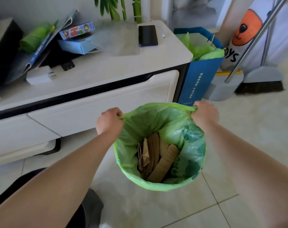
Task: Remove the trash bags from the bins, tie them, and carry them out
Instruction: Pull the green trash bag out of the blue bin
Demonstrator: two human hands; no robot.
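On the tiled floor (238,129) by a white cabinet (90,99), left hand (109,120) and right hand (205,115) each fisted on the green trash bag (186,134) rim, brown paper (158,155) inside; blue paper bag (200,79) holds green plastic.

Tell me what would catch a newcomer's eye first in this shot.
The bright green trash bag, centre frame, its rim pulled up by the left hand and right hand, with brown cardboard inside. Behind it, a blue paper bag stuffed with green plastic stands beside the white cabinet.
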